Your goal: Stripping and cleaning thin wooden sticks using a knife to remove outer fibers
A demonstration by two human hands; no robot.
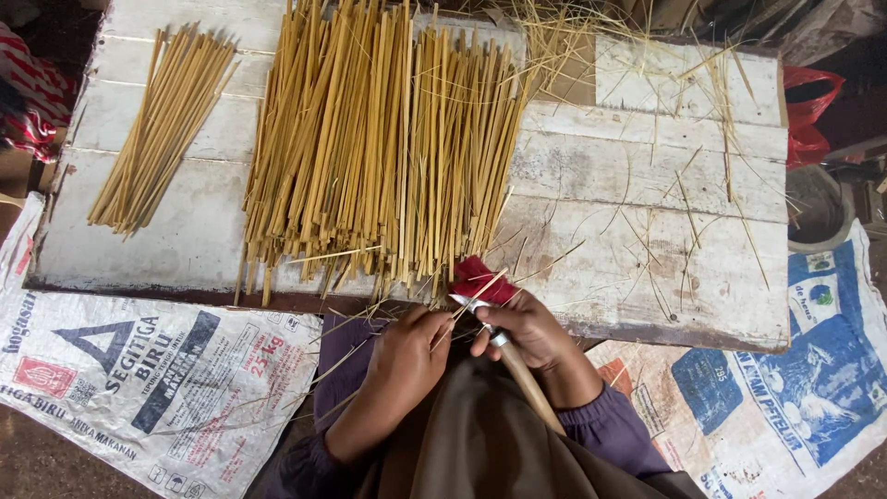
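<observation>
Left hand point(404, 356): fingers closed on a thin bamboo strip point(476, 294), at the near edge of the table point(637, 176). Right hand point(527, 325): fingers wrapped around a knife point(494, 334) with a pale wooden handle; blade against the strip, beside a red cloth point(479, 277) on the table edge.

Large pile of bamboo sticks point(379, 148) at table centre; small bundle point(162, 125) at far left, well apart. Loose shavings point(684, 185) scattered to the right.

White printed sack point(139, 379) flat on the floor, lower left, with blue triangle and red rectangular label. Blue-and-white sack point(795, 370) lower right. Red plastic bag point(808, 111) at right edge, above a grey round container point(818, 208).

Table surface: worn white-painted planks. Floor: dark, bare.
</observation>
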